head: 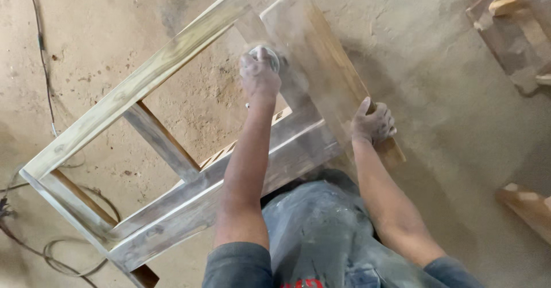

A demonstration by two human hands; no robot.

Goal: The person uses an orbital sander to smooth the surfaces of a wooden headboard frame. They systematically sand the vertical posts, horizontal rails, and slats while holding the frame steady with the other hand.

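A wooden furniture frame (172, 150) is laid on its side on the dusty concrete floor (459, 121), so that its broad plank (321, 64) is turned up within reach. A small round-bodied power sander (268, 55) is pressed to the plank's left edge, near the frame's far corner, by the left hand (258, 75). The fingers of that hand are clenched over the top of the tool, apparently to bear down on it; a haze of fine dust hangs about the spot. The right hand (373, 124) is set on the plank's right edge, close to its near end, with the fingers curled over the rim, seemingly to keep the frame from shifting under the tool. The person's dust-covered grey trousers (321, 230) are seen just below the frame's near rail (189, 207). A dark power cable (40, 47) trails across the floor at the left. Other wooden pieces (516, 29) lie well apart at the right edge.
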